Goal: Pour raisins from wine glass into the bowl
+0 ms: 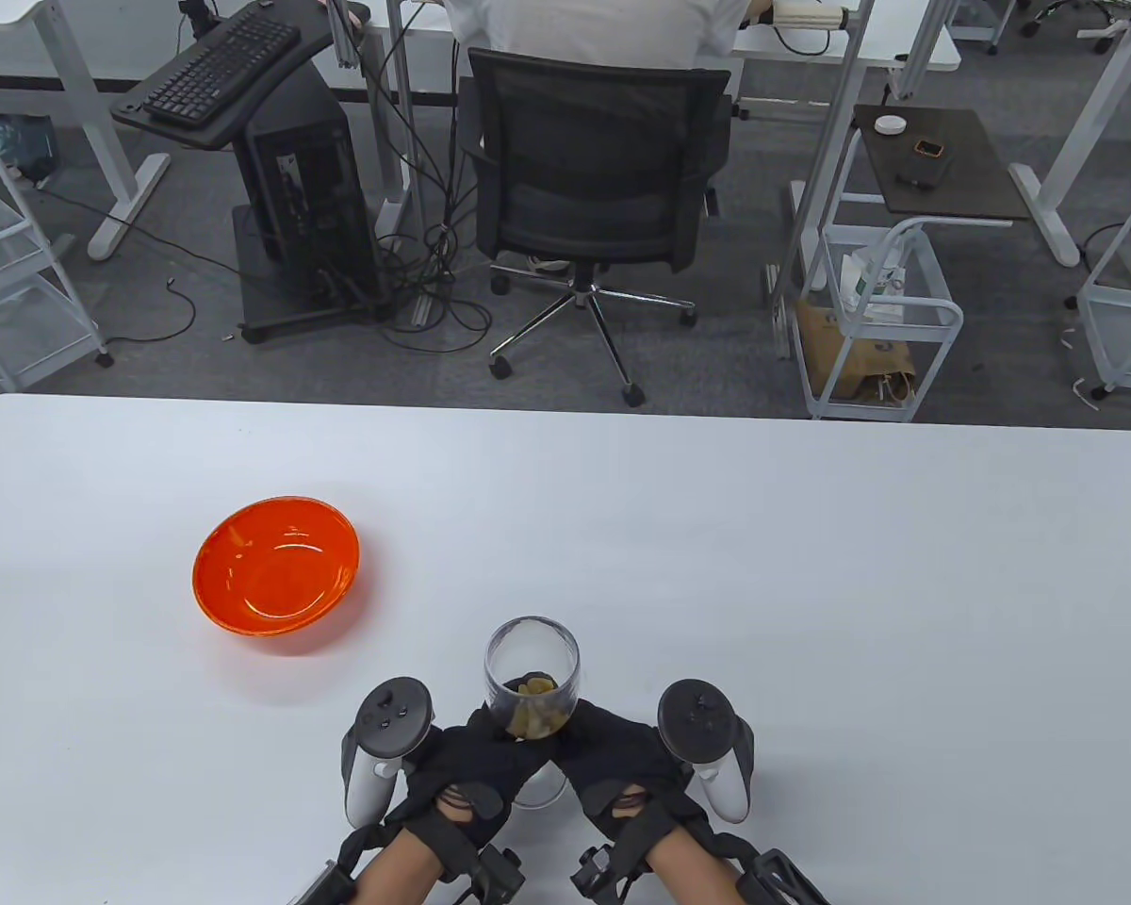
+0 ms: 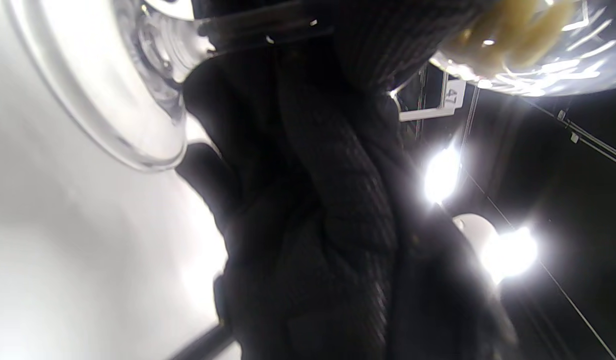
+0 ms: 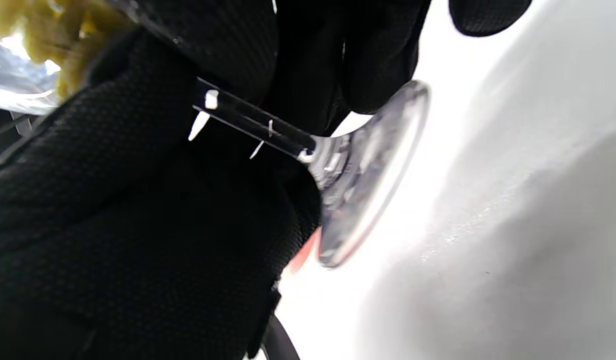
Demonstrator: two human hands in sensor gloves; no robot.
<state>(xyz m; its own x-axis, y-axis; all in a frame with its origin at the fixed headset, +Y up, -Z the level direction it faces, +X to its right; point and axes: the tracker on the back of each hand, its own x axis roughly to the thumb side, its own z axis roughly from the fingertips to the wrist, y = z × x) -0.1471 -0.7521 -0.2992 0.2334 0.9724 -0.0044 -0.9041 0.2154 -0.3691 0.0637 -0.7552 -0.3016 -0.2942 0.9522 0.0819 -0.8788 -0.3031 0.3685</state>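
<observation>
A clear wine glass (image 1: 532, 671) with yellowish raisins (image 1: 534, 709) in it stands upright near the table's front edge. My left hand (image 1: 488, 747) and right hand (image 1: 592, 743) both wrap around its stem just under the cup, one from each side. The left wrist view shows the glass foot (image 2: 113, 110), the raisins (image 2: 513, 30) and my gloved fingers (image 2: 328, 175) at the stem. The right wrist view shows the stem (image 3: 253, 125) and foot (image 3: 373, 170) close to the table; I cannot tell if the foot touches. An empty orange bowl (image 1: 276, 564) sits to the far left.
The white table (image 1: 811, 584) stretches wide to the right and behind the glass. Beyond its far edge are an office chair (image 1: 594, 179), a keyboard stand (image 1: 226, 75) and a wire cart (image 1: 881, 320) on the floor.
</observation>
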